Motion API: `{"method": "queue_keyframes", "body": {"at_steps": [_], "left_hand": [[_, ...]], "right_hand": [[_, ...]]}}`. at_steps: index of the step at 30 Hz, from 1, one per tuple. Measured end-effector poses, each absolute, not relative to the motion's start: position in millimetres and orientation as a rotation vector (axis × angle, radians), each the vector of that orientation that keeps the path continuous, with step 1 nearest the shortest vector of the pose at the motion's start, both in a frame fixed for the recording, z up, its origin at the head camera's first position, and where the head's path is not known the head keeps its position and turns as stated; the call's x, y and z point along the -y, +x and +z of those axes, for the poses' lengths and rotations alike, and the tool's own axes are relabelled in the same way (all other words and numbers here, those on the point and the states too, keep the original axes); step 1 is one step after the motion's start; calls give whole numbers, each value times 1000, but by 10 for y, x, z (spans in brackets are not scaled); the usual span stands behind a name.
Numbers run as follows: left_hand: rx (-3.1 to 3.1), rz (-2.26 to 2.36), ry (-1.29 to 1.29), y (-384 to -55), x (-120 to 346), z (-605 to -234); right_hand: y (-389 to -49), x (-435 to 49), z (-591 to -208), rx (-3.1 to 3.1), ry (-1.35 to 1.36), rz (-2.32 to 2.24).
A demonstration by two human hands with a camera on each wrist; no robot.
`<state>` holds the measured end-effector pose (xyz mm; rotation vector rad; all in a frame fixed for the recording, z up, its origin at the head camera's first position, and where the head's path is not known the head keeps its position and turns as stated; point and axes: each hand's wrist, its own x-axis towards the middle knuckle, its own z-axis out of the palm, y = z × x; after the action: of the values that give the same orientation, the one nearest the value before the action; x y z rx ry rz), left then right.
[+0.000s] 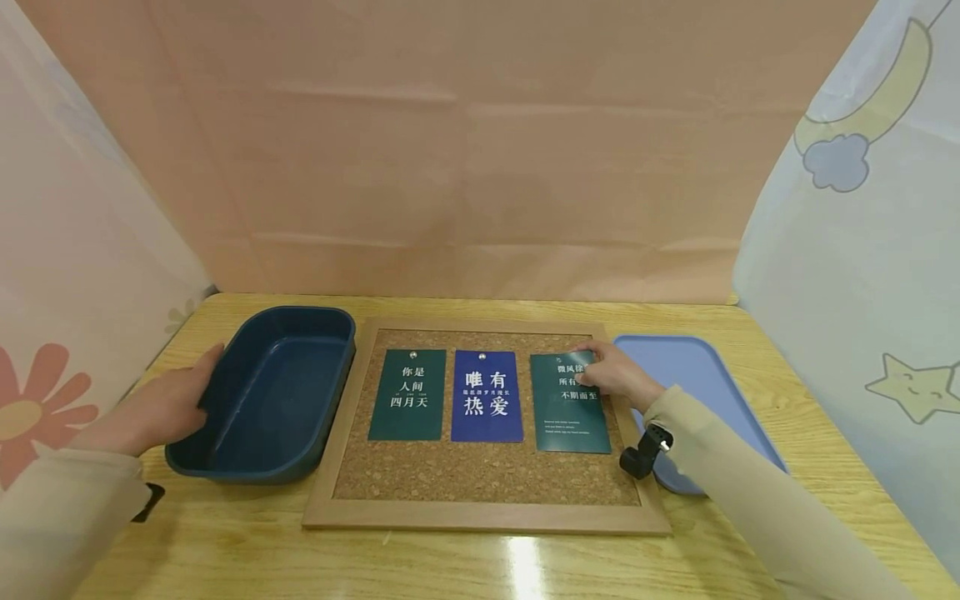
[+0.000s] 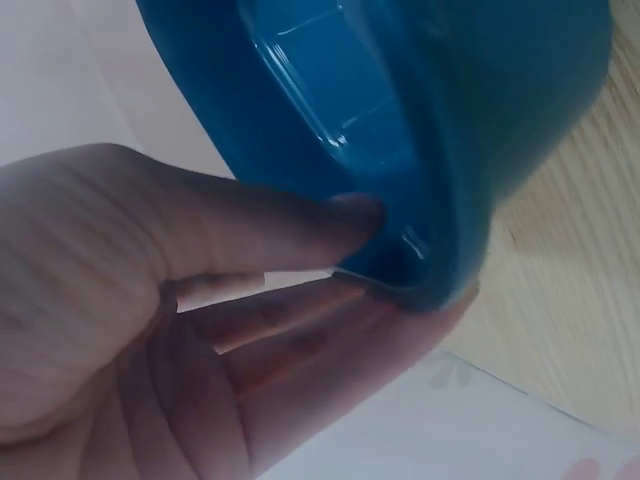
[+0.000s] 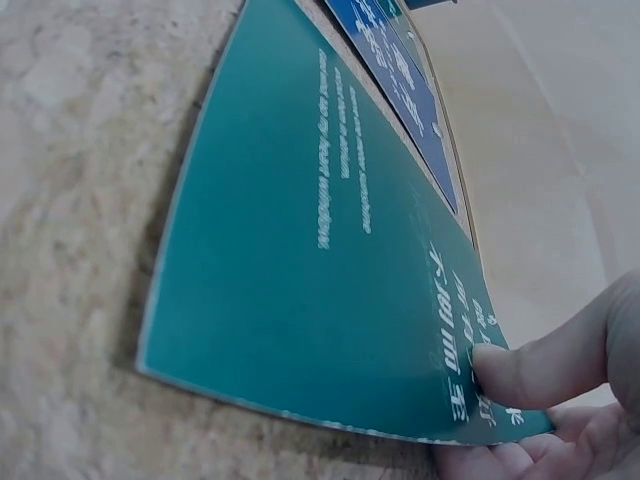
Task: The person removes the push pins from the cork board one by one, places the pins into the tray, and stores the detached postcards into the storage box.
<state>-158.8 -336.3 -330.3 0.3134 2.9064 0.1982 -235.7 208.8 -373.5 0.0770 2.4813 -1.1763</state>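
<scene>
At the right side of the cork board [image 1: 480, 475], my right hand [image 1: 617, 373] pinches a green card [image 1: 566, 421] by its upper right part. In the right wrist view the thumb presses on the card's printed face [image 3: 270, 250], with fingers behind its edge. A blue card [image 1: 486, 425] and another green card [image 1: 405, 423] lie on the board to the left, each with a pin at its top. My left hand [image 1: 168, 404] grips the left rim of a dark blue bin [image 1: 277, 400]; in the left wrist view its thumb is inside the wall and the fingers outside.
A light blue tray [image 1: 682, 358] lies right of the board, partly beneath the right forearm. The board's wooden frame [image 1: 487, 517] sits on a wood-grain table [image 1: 375, 567]. Hanging sheets enclose the back [image 1: 480, 192] and both sides.
</scene>
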Motion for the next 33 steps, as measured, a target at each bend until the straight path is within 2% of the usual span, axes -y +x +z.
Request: {"method": "queue_keyframes", "body": {"at_steps": [33], "left_hand": [[-2885,389,321,-1605,3475,-3396]], "right_hand": [[-2291,-2091,-3696,-2502,35,-1207]]}}
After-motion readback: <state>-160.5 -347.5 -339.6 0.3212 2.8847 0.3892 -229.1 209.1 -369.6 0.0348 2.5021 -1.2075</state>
